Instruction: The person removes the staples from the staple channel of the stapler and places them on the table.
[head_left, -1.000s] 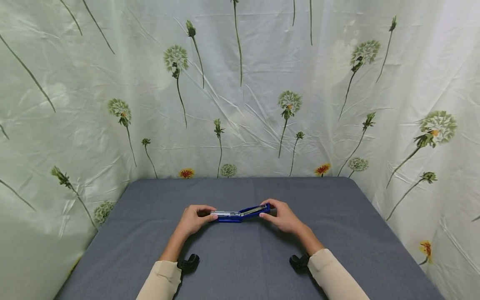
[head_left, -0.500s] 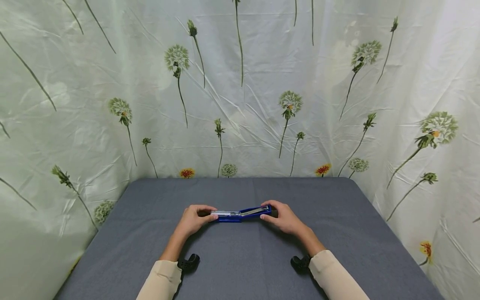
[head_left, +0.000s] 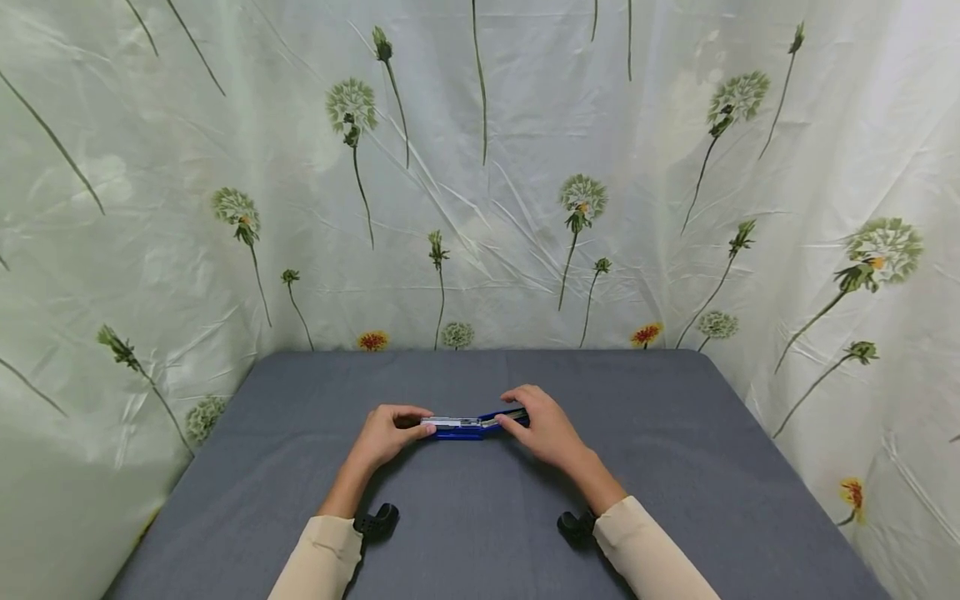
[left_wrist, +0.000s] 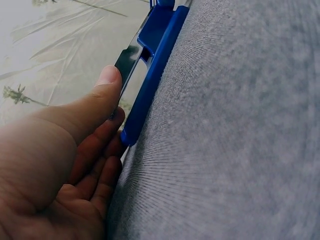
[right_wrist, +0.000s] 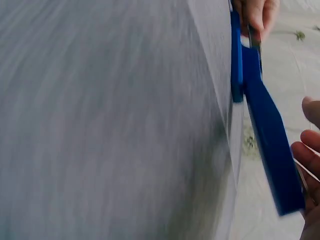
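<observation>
An opened blue stapler stands on the grey cloth, its metal magazine bared and its top arm swung back to the right. My left hand pinches the magazine end between thumb and fingers; in the left wrist view the thumb lies on the metal above the blue base. My right hand is around the swung-back arm with thumb and fingers spread apart. In the right wrist view its fingers are beside the arm; whether they touch it I cannot tell.
Grey cloth covers the table. Behind it and at both sides hangs a pale curtain with a dandelion print. A black wrist mount sits at the left cuff, another at the right.
My right hand has let go of the end of the stapler's top arm and moved left along it, index finger raised. My left hand keeps its pinch.
</observation>
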